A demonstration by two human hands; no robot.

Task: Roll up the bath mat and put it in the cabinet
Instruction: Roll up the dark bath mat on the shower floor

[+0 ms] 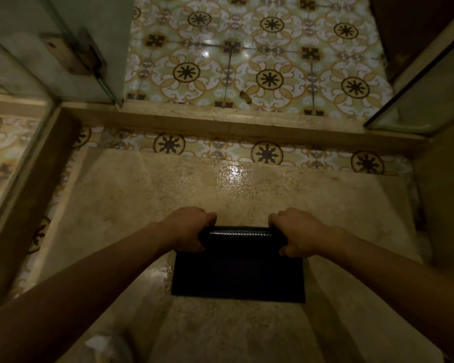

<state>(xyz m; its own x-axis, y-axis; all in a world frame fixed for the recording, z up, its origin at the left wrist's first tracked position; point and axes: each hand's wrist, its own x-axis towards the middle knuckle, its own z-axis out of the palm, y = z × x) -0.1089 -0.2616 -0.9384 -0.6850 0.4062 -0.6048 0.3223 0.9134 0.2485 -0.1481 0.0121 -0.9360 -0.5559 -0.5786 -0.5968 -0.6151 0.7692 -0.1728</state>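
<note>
1. The dark mat (237, 273) lies on the beige stone floor (147, 195), its far edge curled into a roll
2. The left hand (188, 227) is clenched on the roll's left end
3. The right hand (298, 231) is clenched on the right end
4. Beyond a stone curb (220, 121) lie patterned tiles (260, 56), with glass panels (63, 48) at both sides

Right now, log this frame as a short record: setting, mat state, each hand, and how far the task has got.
setting: beige stone floor, patterned tiles beyond a stone sill
mat: dark bath mat, far end rolled, near part flat
left hand: gripping the roll's left end
right hand: gripping the roll's right end
progress: rolling partly done
cabinet: not identifiable
</note>
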